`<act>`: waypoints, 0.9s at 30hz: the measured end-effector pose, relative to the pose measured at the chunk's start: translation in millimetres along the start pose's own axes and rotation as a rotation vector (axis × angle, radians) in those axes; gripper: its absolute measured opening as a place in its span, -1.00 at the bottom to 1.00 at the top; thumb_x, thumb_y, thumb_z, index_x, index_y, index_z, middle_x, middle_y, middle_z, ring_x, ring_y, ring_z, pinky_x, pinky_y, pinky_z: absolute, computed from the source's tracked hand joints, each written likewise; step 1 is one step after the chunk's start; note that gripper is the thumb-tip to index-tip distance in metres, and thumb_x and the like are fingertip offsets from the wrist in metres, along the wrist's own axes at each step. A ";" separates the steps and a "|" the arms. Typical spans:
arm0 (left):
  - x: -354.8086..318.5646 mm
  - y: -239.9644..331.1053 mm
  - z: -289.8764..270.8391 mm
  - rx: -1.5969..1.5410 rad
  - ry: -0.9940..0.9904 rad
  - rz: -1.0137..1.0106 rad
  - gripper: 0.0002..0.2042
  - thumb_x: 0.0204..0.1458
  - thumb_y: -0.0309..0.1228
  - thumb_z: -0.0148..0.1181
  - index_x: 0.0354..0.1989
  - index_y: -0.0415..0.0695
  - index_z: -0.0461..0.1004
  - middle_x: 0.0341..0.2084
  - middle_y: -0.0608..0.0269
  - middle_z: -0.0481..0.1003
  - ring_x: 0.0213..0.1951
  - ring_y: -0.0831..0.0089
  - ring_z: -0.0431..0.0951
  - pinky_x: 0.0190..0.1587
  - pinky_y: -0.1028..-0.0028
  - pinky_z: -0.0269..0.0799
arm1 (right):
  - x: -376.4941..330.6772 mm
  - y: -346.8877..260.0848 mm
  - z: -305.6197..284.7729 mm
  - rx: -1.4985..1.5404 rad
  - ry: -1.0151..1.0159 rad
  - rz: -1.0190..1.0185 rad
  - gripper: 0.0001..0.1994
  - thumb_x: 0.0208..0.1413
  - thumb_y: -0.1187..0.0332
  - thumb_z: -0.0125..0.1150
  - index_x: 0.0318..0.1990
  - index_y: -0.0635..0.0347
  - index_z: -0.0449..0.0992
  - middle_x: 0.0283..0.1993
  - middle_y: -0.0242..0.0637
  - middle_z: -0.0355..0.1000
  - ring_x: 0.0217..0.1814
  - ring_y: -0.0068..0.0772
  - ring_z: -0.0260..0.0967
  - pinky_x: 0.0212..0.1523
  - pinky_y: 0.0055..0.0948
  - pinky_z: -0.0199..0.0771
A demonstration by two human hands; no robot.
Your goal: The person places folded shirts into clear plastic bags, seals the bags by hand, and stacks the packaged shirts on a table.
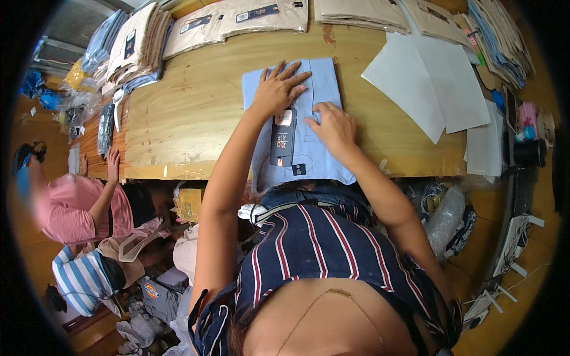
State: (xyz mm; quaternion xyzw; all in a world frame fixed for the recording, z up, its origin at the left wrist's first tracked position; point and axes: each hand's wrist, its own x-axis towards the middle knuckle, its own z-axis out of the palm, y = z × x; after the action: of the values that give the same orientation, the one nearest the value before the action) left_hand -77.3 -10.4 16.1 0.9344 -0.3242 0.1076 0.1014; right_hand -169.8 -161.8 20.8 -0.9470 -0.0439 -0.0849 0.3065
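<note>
A folded light blue garment (325,148) lies on the wooden table in front of me, its near end reaching over the front edge. My left hand (274,89) rests flat on its upper part, fingers spread. On the garment's right side is my right hand (336,127), thumb and forefinger apart and touching the cloth near a seam, the other fingers bent. A long dark hang tag (282,139) lies on the garment between my forearms. Nearer to me, a small black tag (298,169) hangs by a thin string.
Stacks of bagged beige garments (261,21) line the back of the wooden table (184,118). White sheets (409,83) lie at the right. At the left are a white spoon-shaped thing (118,107) and a dark wrapped bundle (105,127). People (89,204) sit at lower left.
</note>
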 end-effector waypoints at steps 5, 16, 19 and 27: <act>0.6 -6.0 28.8 0.043 -0.017 -0.139 -0.59 0.03 0.02 -0.34 0.09 0.38 0.09 0.14 0.39 0.03 0.15 0.18 0.01 0.11 0.00 -0.18 | -2.5 -4.5 4.1 0.159 -0.099 -0.014 -0.86 -0.19 0.32 0.15 -0.48 0.16 0.38 -0.39 -0.20 0.39 -0.35 -0.15 0.34 -0.41 -0.29 0.33; -1.4 -5.6 27.9 -0.045 -0.043 -0.146 -0.57 0.02 -0.02 -0.28 0.10 0.26 0.09 0.14 0.29 0.02 0.18 0.19 -0.07 0.13 0.02 -0.22 | -22.6 2.8 -1.9 0.666 -0.231 0.475 -0.78 -0.10 0.44 0.09 -0.28 0.16 0.22 -0.62 -0.28 0.38 -0.77 -0.57 0.18 -0.81 -0.51 0.12; -2.1 -19.9 24.8 -0.423 0.120 -0.144 -0.53 0.01 -0.09 -0.18 0.12 0.06 0.07 0.14 0.08 -0.03 0.17 0.14 -0.07 0.14 0.13 -0.17 | -23.4 -9.8 -7.8 0.674 -0.081 0.376 -0.79 -0.08 0.46 0.06 -0.25 0.18 0.26 -0.63 -0.31 0.34 -0.76 -0.60 0.18 -0.81 -0.52 0.14; -58.6 -26.0 -25.3 -0.932 0.146 -0.331 -0.58 -0.01 -0.48 -0.07 0.05 -0.22 0.07 -0.27 0.01 0.33 -0.21 0.27 0.35 -0.13 0.39 0.25 | -26.8 -58.4 10.8 0.167 0.086 0.239 -0.68 -0.15 0.33 0.18 -0.19 0.16 0.34 -0.38 -0.23 0.37 -0.59 -0.40 0.33 -0.60 -0.44 0.31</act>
State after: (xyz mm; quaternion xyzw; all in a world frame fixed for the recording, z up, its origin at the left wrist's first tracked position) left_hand -109.3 50.4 21.6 0.8186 -0.1775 -0.0010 0.5462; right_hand -202.5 -109.1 40.6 -0.9122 0.0755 -0.0845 0.3938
